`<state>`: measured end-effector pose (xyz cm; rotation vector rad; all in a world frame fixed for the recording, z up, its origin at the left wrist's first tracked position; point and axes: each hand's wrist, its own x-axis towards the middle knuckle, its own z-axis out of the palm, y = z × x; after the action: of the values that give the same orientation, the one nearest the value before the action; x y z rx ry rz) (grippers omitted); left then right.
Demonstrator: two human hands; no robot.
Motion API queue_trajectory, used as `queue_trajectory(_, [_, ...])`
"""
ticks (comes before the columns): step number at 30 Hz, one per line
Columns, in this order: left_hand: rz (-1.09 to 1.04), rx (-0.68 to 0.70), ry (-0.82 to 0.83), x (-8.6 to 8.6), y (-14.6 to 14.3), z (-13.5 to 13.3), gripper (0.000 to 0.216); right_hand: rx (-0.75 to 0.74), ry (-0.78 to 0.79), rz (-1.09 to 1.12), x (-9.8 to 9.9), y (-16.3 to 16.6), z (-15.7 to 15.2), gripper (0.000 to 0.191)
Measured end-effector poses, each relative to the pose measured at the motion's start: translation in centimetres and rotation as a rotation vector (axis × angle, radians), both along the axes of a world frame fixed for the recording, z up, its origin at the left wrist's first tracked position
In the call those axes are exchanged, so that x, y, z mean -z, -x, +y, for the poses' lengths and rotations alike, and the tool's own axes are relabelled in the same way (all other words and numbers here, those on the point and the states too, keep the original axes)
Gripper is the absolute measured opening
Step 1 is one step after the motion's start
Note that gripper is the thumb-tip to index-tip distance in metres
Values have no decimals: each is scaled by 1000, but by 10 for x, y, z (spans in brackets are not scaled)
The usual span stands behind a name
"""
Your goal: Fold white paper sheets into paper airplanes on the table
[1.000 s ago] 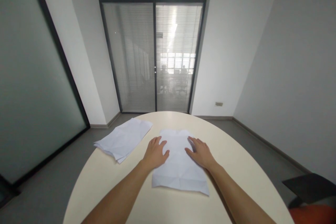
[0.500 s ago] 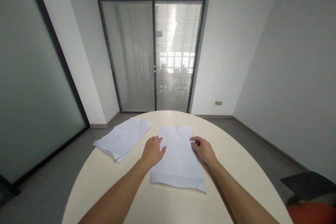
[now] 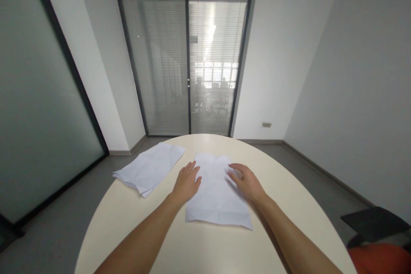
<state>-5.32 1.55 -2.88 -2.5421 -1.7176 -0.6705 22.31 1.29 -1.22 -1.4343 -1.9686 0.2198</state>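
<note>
A creased white sheet of paper [image 3: 216, 201] lies on the round cream table [image 3: 195, 250] in front of me, its near edge curling up slightly. My left hand [image 3: 188, 183] rests on the sheet's left edge, fingers spread and pointing away from me. Over the right edge is my right hand [image 3: 248, 182], its thumb and fingers apart with nothing between them; whether its fingertips touch the paper I cannot tell. To the left of my left hand lies a small stack of creased white sheets [image 3: 152, 167], one corner jutting past the table's edge.
A chair with a black part [image 3: 375, 224] and a red seat [image 3: 382, 259] stands at the lower right. Beyond the table are glass doors [image 3: 154, 68] with blinds. A frosted glass panel [image 3: 41, 107] runs along the left.
My right hand has shifted slightly left over the paper and its fingers have spread from a closer curl. The sheet's near edge sits a little farther away. My left hand stays nearly in place.
</note>
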Motion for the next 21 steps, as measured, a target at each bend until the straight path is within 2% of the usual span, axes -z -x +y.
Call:
queue_trajectory(3, [-12,143,21,0,1,0,44,-169,99,-173,-1,12,-14,61])
queue_trajectory(6, [-15,229,60,0,1,-2,47,-227,209,-261,0,16,-21,66])
queue_trajectory(13, [-7,237,42,-8,1,-6,41,-256,179,-251,-4,8,-16,57])
queue_trajectory(21, [-33,242,21,-5,1,-2,35,-264,184,-178,-2,-16,-8,49])
